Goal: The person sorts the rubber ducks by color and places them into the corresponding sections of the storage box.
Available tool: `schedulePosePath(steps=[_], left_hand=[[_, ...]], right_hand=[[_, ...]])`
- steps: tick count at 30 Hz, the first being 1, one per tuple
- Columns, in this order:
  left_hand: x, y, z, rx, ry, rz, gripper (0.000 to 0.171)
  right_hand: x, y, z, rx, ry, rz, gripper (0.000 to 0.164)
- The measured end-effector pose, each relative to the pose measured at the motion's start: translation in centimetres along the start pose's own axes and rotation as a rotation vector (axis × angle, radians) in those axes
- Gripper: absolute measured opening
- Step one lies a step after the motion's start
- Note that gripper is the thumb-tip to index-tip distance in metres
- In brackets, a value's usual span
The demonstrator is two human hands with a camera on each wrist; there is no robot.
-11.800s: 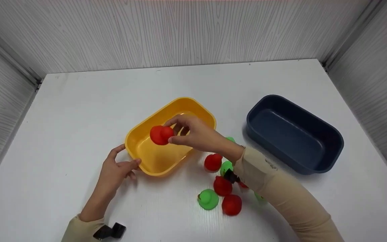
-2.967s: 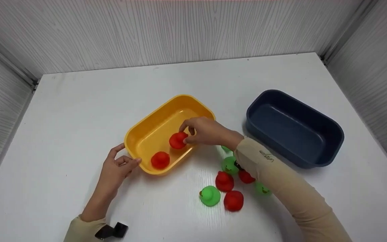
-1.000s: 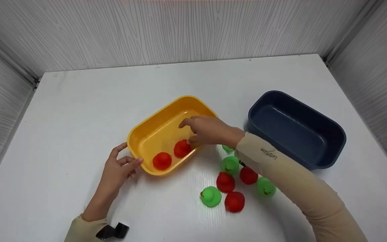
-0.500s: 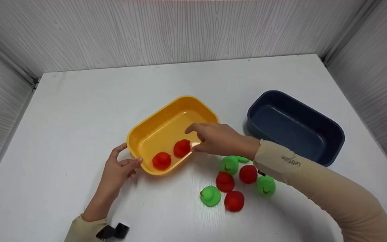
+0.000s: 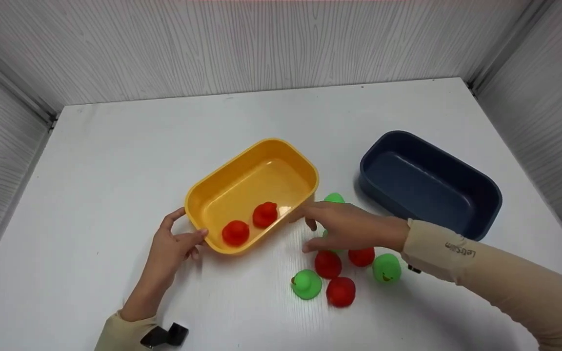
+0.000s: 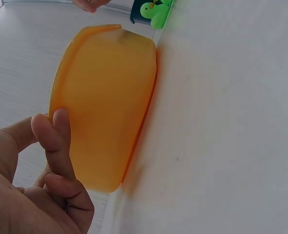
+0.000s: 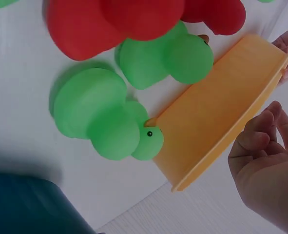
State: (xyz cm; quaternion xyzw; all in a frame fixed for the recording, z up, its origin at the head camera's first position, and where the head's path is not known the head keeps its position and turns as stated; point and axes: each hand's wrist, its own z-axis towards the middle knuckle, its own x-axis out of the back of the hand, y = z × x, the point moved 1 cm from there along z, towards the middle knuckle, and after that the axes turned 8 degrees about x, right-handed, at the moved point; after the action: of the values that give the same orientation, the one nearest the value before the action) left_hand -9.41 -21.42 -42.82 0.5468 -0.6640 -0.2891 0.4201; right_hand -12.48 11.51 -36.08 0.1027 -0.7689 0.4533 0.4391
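Observation:
My left hand (image 5: 166, 251) holds the near-left corner of a yellow plastic bin (image 5: 247, 190), thumb over the rim. Inside that bin sit two red rubber ducks, one by the near corner (image 5: 235, 233) and one further right (image 5: 265, 215). My right hand (image 5: 342, 225) hovers over the table just right of the bin, fingers spread and holding nothing. It partly hides green rubber ducks (image 5: 333, 198) below it. In the right wrist view, green ducks (image 7: 90, 102) and red ducks (image 7: 85, 24) lie beside the bin's wall, with the right hand (image 7: 265, 151) above.
A dark blue bin (image 5: 422, 190) stands at the right. Nearer me lie red ducks (image 5: 341, 292), a green duck (image 5: 306, 284) and another green duck (image 5: 387, 268). Pale wood-grain walls (image 5: 242, 48) enclose the white table (image 5: 130, 161) at the back and sides.
Two red ducks have been put in the yellow bin. The right hand let go of the second and moved right, out over the table ducks. The left hand has kept its hold.

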Motion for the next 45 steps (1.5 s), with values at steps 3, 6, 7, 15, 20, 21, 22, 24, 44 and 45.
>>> schedulePosePath(steps=[3,6,7,15,20,21,22,24,44,45], left_hand=[[0.0,0.0,-0.1,-0.001,0.0,0.002,0.069],[0.0,0.1,-0.2,0.002,0.002,0.002,0.069],[0.0,0.1,-0.2,0.003,0.003,0.002,0.069],[0.0,0.1,-0.2,-0.004,0.007,0.025,0.07],[0.0,0.1,-0.1,-0.005,0.011,0.036,0.07],[0.0,0.1,-0.1,-0.008,0.008,0.028,0.07],[0.0,0.1,-0.1,-0.01,0.007,0.02,0.07],[0.0,0.0,-0.1,-0.012,0.003,0.009,0.07],[-0.1,0.0,-0.1,-0.017,0.014,0.027,0.069],[-0.1,0.0,-0.1,-0.017,0.013,0.028,0.069]], right_hand=[[-0.3,0.4,-0.8,-0.008,-0.03,-0.003,0.052],[-0.5,0.8,-1.5,0.009,-0.05,-0.041,0.051],[-0.6,0.9,-1.8,0.017,-0.053,-0.054,0.051],[-1.2,1.7,-2.9,0.048,-0.055,-0.131,0.049],[-1.4,2.0,-3.0,0.078,-0.041,-0.231,0.046],[-1.5,2.0,-3.0,0.091,-0.037,-0.252,0.046],[-1.5,2.0,-3.0,0.102,-0.035,-0.266,0.045],[-1.5,2.1,-2.9,0.121,-0.036,-0.29,0.044],[-2.7,3.1,-2.6,0.12,-0.052,-0.344,0.035],[-2.7,3.1,-2.5,0.125,-0.05,-0.346,0.034]])
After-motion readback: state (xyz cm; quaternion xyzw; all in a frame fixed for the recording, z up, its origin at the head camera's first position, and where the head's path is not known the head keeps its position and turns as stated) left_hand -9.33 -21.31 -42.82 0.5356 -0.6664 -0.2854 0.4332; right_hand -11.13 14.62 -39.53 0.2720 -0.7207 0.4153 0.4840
